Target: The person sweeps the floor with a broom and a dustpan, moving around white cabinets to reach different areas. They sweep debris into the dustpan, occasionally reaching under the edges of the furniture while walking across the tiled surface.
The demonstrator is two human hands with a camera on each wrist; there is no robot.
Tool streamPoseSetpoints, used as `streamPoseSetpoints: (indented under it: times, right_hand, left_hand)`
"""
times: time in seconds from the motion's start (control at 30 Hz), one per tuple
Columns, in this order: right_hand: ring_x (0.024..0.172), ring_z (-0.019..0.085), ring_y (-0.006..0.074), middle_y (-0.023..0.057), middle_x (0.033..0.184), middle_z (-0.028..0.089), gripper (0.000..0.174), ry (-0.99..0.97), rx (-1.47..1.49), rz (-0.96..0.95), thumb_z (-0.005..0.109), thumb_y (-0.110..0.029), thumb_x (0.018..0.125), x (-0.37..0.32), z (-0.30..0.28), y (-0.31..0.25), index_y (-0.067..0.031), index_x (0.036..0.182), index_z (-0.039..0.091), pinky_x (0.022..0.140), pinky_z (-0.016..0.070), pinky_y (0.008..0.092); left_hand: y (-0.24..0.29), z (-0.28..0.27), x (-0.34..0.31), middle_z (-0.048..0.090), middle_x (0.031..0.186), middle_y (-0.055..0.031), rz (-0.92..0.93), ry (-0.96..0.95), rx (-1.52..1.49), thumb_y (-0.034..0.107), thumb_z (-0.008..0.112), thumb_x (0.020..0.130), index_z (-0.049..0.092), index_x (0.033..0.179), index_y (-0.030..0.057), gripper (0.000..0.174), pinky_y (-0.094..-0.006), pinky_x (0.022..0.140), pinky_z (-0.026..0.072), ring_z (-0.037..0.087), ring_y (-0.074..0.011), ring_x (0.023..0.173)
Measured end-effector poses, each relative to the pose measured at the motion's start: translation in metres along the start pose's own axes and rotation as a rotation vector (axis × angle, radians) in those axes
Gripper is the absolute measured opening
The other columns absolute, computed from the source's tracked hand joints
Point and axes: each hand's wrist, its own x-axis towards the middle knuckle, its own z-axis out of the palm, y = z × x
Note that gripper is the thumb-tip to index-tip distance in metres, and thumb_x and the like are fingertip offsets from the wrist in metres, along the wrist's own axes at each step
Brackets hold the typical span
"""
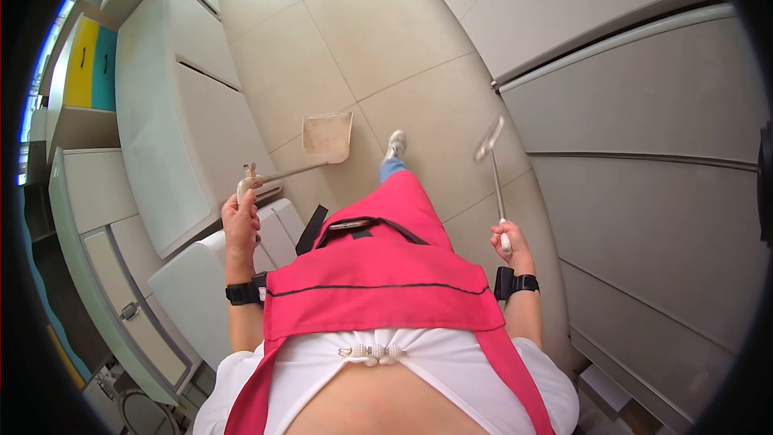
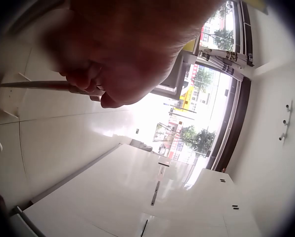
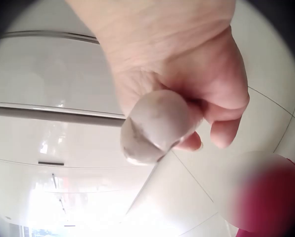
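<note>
My left hand [image 1: 240,224] grips the pale handle end of a long-handled dustpan [image 1: 326,137], whose scoop hangs out ahead over the floor. In the left wrist view the fingers are dark and blurred, with the dustpan's scoop [image 2: 11,101] at the left edge. My right hand [image 1: 513,243] holds the white grip of a broom [image 1: 498,181] with a metal stick; its narrow whitish head is blurred and points forward. The right wrist view shows the rounded handle end [image 3: 159,123] close up, fingers curled around it.
White cabinets [image 1: 189,129] line the left side, and large grey-white cabinet fronts [image 1: 636,89] stand close on the right. Between them runs a beige tiled floor [image 1: 346,40], with a shoe [image 1: 395,145] stepping forward. A window [image 2: 206,98] shows in the left wrist view.
</note>
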Motion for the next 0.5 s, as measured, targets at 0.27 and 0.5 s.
streamPoseSetpoints:
  times: [0.27,0.5]
  right_hand:
    - [0.046,0.043,0.0196,0.0099,0.063,0.046,0.016,0.095,0.175,0.218,0.06,-0.01,0.066,0.119,0.026,-0.035,-0.0053,0.077,0.048,0.041,0.0415,0.0282]
    - [0.039,0.038,0.0154,0.0016,0.052,0.04,0.025,-0.403,0.081,0.267,0.052,-0.024,0.085,0.18,0.258,-0.143,-0.0124,0.065,0.044,0.035,0.031,0.0274]
  left_hand:
    - [0.023,0.008,0.026,0.045,0.055,0.0027,-0.033,0.084,-0.047,0.024,0.057,0.09,0.053,0.08,0.0055,0.021,-0.0194,0.033,0.0293,0.037,-0.0044,0.037]
    - [0.084,0.049,0.055,0.044,0.055,0.0025,-0.073,0.202,-0.058,0.026,0.057,0.09,0.053,0.081,0.0053,0.022,-0.0192,0.033,0.0291,0.037,-0.0045,0.037]
